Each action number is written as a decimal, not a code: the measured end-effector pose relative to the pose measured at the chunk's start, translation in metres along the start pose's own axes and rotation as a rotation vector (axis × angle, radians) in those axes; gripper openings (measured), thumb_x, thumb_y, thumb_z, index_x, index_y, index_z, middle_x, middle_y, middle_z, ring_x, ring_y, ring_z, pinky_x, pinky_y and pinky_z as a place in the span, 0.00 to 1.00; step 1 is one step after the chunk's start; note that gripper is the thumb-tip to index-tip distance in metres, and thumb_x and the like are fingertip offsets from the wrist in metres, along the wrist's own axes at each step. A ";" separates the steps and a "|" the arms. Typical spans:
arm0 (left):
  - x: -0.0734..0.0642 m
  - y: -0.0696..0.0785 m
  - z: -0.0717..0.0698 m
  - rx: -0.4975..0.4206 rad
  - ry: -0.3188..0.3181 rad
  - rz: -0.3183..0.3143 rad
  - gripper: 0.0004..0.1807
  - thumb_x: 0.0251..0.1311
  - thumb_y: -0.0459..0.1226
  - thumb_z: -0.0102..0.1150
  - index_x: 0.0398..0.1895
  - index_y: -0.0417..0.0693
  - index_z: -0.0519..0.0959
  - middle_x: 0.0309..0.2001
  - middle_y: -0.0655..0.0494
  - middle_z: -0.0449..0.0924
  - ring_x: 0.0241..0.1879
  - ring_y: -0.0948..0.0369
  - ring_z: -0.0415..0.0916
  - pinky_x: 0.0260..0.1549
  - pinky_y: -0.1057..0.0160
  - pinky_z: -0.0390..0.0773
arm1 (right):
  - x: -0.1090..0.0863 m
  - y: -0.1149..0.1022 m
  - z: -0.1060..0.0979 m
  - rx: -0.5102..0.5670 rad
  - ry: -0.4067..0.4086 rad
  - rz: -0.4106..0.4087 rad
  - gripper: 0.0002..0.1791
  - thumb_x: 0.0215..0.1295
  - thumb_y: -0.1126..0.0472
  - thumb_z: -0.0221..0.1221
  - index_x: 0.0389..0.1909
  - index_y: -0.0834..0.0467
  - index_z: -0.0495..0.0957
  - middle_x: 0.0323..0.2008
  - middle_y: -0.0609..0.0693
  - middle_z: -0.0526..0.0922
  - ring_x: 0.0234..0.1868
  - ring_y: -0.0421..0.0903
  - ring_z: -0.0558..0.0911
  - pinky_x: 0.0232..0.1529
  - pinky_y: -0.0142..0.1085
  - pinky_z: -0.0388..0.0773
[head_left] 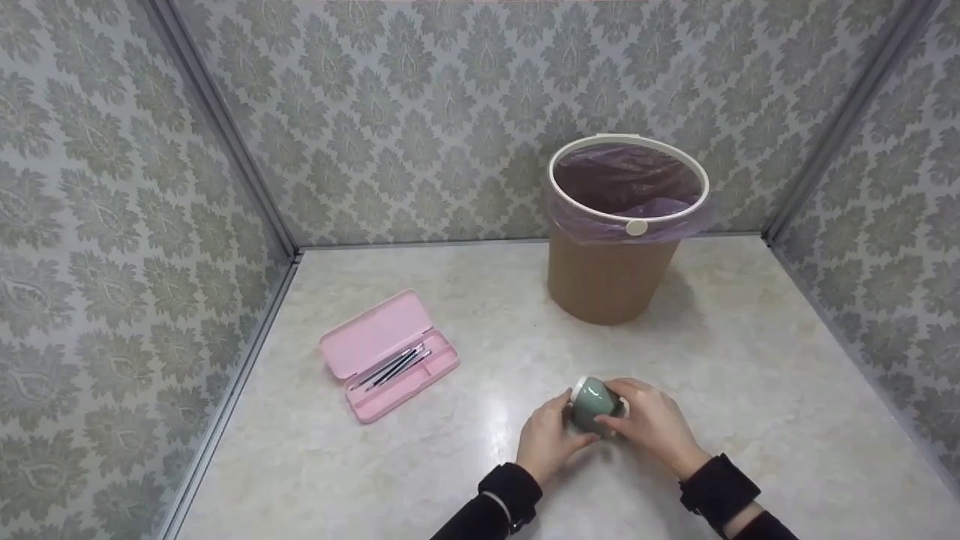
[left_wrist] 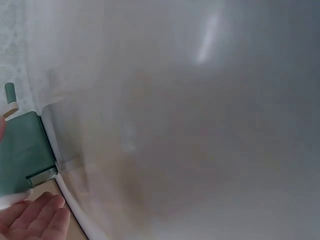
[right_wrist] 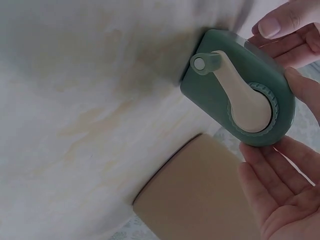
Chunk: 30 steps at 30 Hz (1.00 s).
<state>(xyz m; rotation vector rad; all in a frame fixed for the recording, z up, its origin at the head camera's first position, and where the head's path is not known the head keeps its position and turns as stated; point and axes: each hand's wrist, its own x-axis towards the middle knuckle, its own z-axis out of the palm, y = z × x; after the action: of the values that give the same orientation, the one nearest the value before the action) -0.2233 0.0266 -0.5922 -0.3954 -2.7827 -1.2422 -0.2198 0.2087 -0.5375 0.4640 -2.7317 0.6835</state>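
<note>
A green hand-crank pencil sharpener (head_left: 592, 403) is held close over the table between both hands. My left hand (head_left: 548, 441) grips it from the left, thumb near the bottom and fingers at its upper side. From the right, my right hand (head_left: 660, 426) holds it between thumb and fingers. The right wrist view shows the sharpener's cream crank (right_wrist: 245, 102) with a green knob (right_wrist: 204, 64) on its end. In the left wrist view, the body of the sharpener (left_wrist: 25, 155) lies along the left edge, above curled fingers (left_wrist: 37, 220).
An open pink pencil case (head_left: 382, 337) lies to the left, with several pencils (head_left: 394, 367) inside. Behind the hands stands a brown bin (head_left: 611, 277) lined with a purple bag (head_left: 667, 214). Patterned panels (head_left: 480, 120) enclose the back and sides of the pale table (head_left: 337, 472).
</note>
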 end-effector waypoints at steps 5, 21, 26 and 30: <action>0.002 0.002 0.001 -0.013 0.007 -0.028 0.40 0.45 0.46 0.81 0.64 0.42 0.78 0.58 0.47 0.86 0.57 0.54 0.85 0.58 0.56 0.82 | 0.000 -0.002 0.001 -0.007 0.007 0.011 0.26 0.48 0.55 0.79 0.48 0.60 0.86 0.47 0.57 0.89 0.47 0.54 0.89 0.48 0.48 0.85; 0.009 0.009 -0.003 0.000 0.023 -0.022 0.35 0.45 0.48 0.81 0.58 0.45 0.82 0.52 0.47 0.89 0.52 0.53 0.87 0.51 0.56 0.85 | 0.000 -0.006 0.001 -0.026 0.001 0.021 0.24 0.45 0.56 0.80 0.45 0.60 0.86 0.43 0.55 0.90 0.43 0.52 0.89 0.44 0.47 0.85; 0.010 0.009 -0.002 0.023 0.036 -0.018 0.36 0.45 0.49 0.81 0.57 0.45 0.82 0.51 0.48 0.89 0.51 0.54 0.87 0.50 0.57 0.85 | 0.000 -0.007 0.002 -0.037 0.014 0.014 0.25 0.45 0.56 0.80 0.44 0.61 0.86 0.43 0.56 0.90 0.42 0.52 0.89 0.44 0.47 0.85; 0.011 0.009 -0.004 0.041 0.034 -0.003 0.35 0.45 0.50 0.81 0.57 0.45 0.82 0.50 0.48 0.90 0.50 0.54 0.88 0.49 0.58 0.85 | 0.001 -0.007 0.002 -0.045 0.007 0.012 0.25 0.46 0.55 0.80 0.44 0.61 0.85 0.43 0.56 0.90 0.41 0.52 0.89 0.42 0.47 0.85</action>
<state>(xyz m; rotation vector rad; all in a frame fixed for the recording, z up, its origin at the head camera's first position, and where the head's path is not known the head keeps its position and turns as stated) -0.2318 0.0315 -0.5814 -0.3640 -2.7760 -1.1791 -0.2185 0.2023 -0.5360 0.4352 -2.7395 0.6234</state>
